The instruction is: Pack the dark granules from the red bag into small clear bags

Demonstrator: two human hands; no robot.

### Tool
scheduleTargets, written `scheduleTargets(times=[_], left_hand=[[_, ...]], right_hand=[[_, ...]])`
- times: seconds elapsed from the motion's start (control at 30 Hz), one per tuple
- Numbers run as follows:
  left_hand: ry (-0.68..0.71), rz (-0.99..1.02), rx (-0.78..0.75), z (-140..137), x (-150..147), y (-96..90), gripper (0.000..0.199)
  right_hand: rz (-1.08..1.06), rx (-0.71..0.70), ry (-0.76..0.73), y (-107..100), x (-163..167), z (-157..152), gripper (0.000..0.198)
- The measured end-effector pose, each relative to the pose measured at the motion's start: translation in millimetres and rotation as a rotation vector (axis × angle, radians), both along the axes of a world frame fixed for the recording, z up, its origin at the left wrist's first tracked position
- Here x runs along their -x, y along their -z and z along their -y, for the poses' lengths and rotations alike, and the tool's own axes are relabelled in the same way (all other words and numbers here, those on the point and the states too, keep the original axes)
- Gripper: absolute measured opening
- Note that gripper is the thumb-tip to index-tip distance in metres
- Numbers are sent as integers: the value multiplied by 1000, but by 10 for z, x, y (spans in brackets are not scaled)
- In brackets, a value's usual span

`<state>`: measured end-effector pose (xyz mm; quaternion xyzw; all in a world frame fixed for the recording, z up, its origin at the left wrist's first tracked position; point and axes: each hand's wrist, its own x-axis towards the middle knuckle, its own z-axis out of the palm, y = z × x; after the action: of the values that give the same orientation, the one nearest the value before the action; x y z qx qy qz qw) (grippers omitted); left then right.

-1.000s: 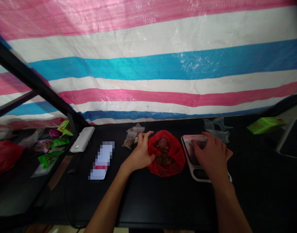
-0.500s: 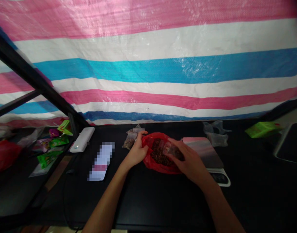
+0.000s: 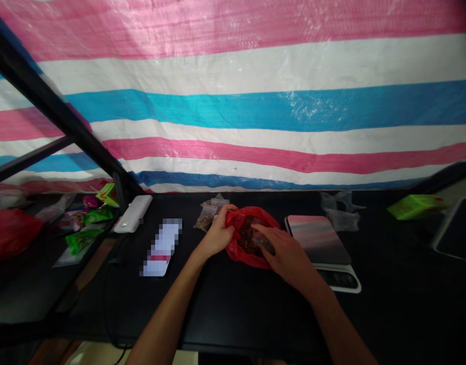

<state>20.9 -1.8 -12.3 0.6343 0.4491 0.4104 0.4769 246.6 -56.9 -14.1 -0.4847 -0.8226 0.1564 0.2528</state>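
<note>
A red plastic bag lies wide open on the black table, with dark brown, grainy bits inside. My left hand pinches its left rim, thumb over the edge. My right hand reaches over the right rim, its fingers closed round a small clear container that dips into the bits. Whether this container is a cup or a little bag, I cannot tell. Just behind my left hand lie small clear zip bags with brownish bits in them.
Right of the red bag is a kitchen scale. Behind it lies a crumpled clear bag; a green box is farther right. On the left are a phone, a white device, green packets and a black metal frame.
My right hand has moved slightly left and lower into the red bag with the clear container. My left hand keeps its hold on the rim. The view has shifted a little.
</note>
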Motion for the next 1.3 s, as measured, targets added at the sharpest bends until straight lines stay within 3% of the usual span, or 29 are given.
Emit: scheduleTargets(times=[0.43,0.57,0.8,1.03,1.17,1.3], left_hand=[[0,8,-8,-1,-11,-13,51],[3,11,13,2,-16,-14,49],[16,14,15,-11,-11,56,53],[23,25,-5,-17,-15,48,50],[32,39,-12,-21,-8,42,50],[67,56,-8,-16,-14,28,49]], right_hand=[[-20,-4,53,15,34,-1,52],[-42,-10,43,19,31,-9,58],[-97,50,66,16,29,-19,51],[-152,75,80,-23,25,-10,56],[-278,29,123,-64,-14,-19,50],[-485,-137,287,-113,-141,-25,48]])
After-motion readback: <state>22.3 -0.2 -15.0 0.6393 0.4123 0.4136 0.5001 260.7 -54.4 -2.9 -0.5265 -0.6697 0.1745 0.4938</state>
